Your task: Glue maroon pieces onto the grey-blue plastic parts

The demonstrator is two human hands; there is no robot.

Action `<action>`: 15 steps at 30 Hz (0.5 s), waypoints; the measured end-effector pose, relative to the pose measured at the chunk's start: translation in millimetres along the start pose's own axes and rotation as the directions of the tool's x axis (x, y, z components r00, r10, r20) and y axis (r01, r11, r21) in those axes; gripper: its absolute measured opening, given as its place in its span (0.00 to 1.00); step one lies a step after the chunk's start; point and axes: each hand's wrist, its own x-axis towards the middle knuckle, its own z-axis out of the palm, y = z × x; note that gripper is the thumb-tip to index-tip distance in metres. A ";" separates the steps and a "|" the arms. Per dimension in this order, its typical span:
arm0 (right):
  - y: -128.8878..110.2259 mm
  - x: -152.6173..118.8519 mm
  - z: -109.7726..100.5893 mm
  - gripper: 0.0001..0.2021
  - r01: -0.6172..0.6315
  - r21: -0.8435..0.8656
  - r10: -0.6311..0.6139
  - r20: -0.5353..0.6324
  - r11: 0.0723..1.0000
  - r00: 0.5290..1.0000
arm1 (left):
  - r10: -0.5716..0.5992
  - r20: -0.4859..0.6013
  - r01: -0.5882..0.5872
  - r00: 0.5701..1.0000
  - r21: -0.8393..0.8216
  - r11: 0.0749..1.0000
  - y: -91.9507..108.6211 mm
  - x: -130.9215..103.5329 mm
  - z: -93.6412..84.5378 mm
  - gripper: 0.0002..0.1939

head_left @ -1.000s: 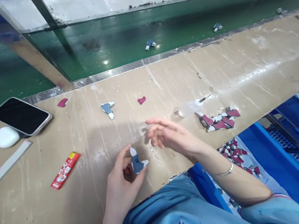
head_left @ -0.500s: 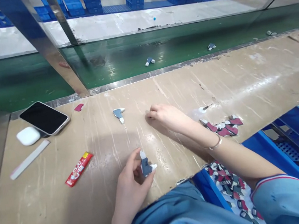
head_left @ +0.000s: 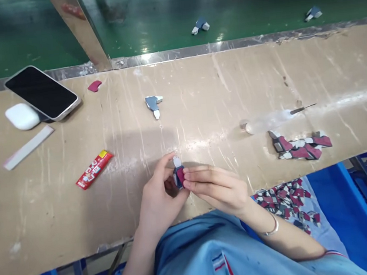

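Observation:
Near the table's front edge, my left hand (head_left: 159,192) pinches a small dark blue and white piece (head_left: 176,177) between thumb and forefinger, its white tip pointing up. My right hand (head_left: 216,186) presses a maroon piece (head_left: 181,176) against the blue face with its fingertips. Another dark blue piece with white ends (head_left: 153,105) lies farther back on the table. A single maroon piece (head_left: 94,86) rests at the back left. To the right is a group of maroon and grey pieces (head_left: 302,147), with a clear bottle with a thin needle tip (head_left: 270,121) beside it.
On the wooden table (head_left: 46,204) at left lie a phone (head_left: 44,93), a white case (head_left: 22,116), a pale strip (head_left: 29,147) and a red packet (head_left: 94,168). A metal post (head_left: 82,30) stands at the back. Blue-grey pieces (head_left: 201,25) sit on the green belt. A blue bin (head_left: 348,207) is below right.
My right hand has come down to my left hand with the maroon piece, now against the blue one. The view has tilted downward, and the bottle now shows whole.

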 end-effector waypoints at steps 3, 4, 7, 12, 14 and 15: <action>-0.1 -3.1 0.2 0.24 -0.031 -0.010 0.031 -0.040 0.999 0.999 | -0.029 0.007 0.029 1.000 -0.011 1.000 6.0 1.6 0.4 0.31; -0.2 -3.7 -0.4 0.26 -0.038 -0.014 0.037 -0.051 0.999 0.998 | -0.037 0.008 0.037 0.999 -0.012 0.999 7.5 1.8 0.7 0.31; 0.7 -3.3 -1.9 0.27 -0.026 -0.027 0.025 -0.050 0.999 0.998 | -0.048 0.004 0.048 0.999 -0.001 0.999 8.9 1.7 1.7 0.32; 6.0 3.5 -1.8 0.15 -0.049 0.028 0.049 0.014 0.998 0.999 | -0.017 -0.018 0.018 1.000 0.033 0.999 5.3 2.3 2.8 0.31; 7.3 5.7 -1.3 0.13 -0.097 0.071 0.094 0.034 0.993 0.995 | -0.005 -0.023 0.006 1.000 0.059 0.998 3.8 2.5 3.0 0.31; 7.5 6.4 -0.9 0.12 -0.119 0.087 0.116 0.041 0.989 0.992 | 0.002 -0.028 0.000 1.000 0.072 0.997 3.1 2.1 3.0 0.31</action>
